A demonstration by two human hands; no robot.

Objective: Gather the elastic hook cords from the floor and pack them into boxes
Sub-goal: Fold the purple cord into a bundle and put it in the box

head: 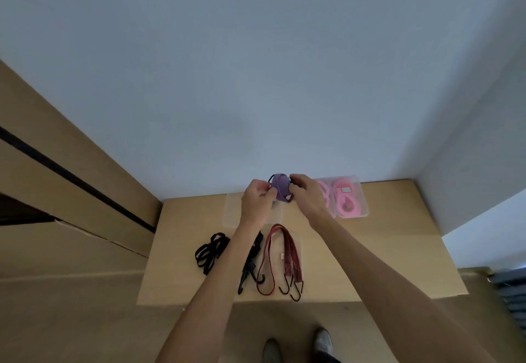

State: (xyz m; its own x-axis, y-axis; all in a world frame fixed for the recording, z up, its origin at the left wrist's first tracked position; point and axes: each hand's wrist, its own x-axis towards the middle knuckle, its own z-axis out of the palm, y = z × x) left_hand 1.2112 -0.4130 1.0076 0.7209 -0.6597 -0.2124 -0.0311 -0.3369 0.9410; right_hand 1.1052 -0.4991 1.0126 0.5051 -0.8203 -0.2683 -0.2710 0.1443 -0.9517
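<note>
Head cam: purple cord (279, 190), coiled w/ red stripe, is held up between both hands over clear box (232, 211) on cardboard surface (370, 248). Left hand (257, 200) fingers are curled round coil's left side; right hand (306, 194) fingers are pinched on its right side near top. Black hook end is seen at coil's lower right. Box is partly hidden by left hand; contents can't be told. Second clear box (361, 200), to the right by wall, is filled w/ pink cords (348, 200). Nearer on the surface, red cords (284, 257) w/ black hooks are laid out lengthwise, hooks toward viewer. Black cord (250, 263) lies just left of them, partly covered by left forearm. Black cord bundle (210, 251) lies further left, apart. Two shoes (323, 342) are seen at bottom edge.
</note>
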